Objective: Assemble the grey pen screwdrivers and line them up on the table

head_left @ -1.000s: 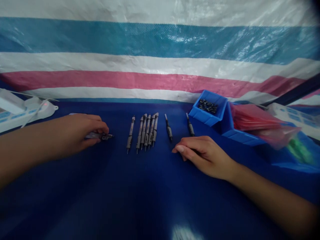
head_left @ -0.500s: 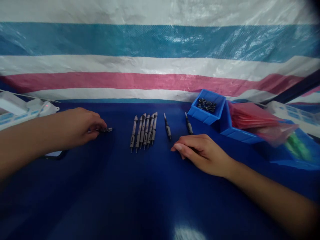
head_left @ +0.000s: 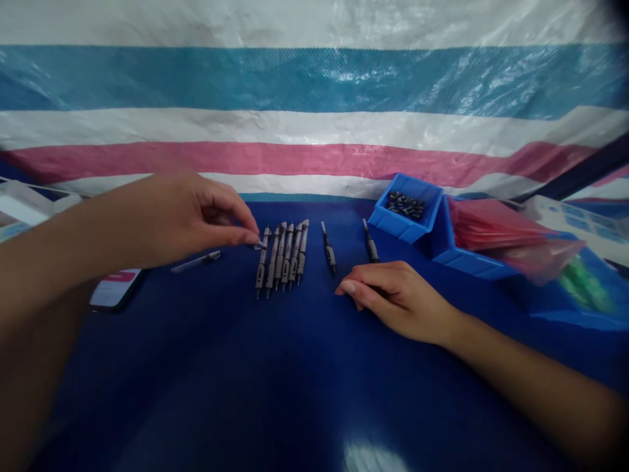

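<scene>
My left hand pinches a small clear piece, mostly hidden by the fingers, beside the top of the leftmost pen in a row of several grey pens. Behind that hand a clear pen barrel with a dark end lies on the blue table. To the right of the row are two slimmer pen parts with grey grips, one standing alone and the other just beyond my right hand. My right hand rests on the table with its fingers curled closed and nothing visible in them.
A blue bin of small black parts stands at the back right. Beside it, another blue bin holds red plastic bags, with green material farther right. A phone lies at the left under my left forearm. A striped sheet hangs behind.
My left hand has moved right and up, from the clear barrel to the pen row, with a small piece in its fingers. The barrel and phone show more now. My right hand stays put.
</scene>
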### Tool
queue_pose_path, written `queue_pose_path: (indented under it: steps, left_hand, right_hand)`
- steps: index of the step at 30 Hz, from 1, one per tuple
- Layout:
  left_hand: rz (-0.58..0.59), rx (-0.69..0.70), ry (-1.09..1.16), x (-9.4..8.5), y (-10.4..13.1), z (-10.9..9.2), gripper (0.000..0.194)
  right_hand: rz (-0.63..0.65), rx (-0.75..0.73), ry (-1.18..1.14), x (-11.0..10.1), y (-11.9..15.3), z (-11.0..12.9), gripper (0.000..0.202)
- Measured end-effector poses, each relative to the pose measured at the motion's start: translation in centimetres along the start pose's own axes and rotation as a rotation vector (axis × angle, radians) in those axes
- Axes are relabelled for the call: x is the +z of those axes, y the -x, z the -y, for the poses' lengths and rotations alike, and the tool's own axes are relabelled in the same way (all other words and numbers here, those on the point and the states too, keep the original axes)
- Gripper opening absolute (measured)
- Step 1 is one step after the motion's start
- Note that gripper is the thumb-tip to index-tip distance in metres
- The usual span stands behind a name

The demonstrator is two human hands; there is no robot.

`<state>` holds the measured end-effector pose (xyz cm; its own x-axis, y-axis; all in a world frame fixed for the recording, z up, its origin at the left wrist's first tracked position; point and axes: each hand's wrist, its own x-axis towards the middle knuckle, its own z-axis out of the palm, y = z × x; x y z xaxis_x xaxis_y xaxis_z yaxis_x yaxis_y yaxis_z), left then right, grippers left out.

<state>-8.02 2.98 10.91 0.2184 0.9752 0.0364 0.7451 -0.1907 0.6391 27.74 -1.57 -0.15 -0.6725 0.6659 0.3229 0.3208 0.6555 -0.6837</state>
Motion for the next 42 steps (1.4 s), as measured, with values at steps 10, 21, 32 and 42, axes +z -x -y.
queue_pose_path:
  steps: [10, 21, 32, 42]
  left_hand:
    - [-0.357, 0.139, 0.72, 6.3, -1.0, 3.2, 0.04]
    - [-0.454, 0.27, 0.711, 9.6, -0.6, 5.0, 0.038]
    - [-0.412, 0.348, 0.427, 11.1, 1.5, 3.8, 0.034]
    - [-0.381, 0.507, 0.032, 10.6, 2.6, 3.3, 0.036]
  right_hand:
    - [-0.284, 0.039, 0.11, -0.2, 0.5, 0.2, 0.019]
    - [-0.351, 0.088, 0.435, -1.0, 0.0, -2.6, 0.019]
    - [-0.261, 0.193, 0.63, -1.1, 0.1, -2.7, 0.034]
    - [-0.21, 0.352, 0.589, -1.9, 0.0, -2.9, 0.029]
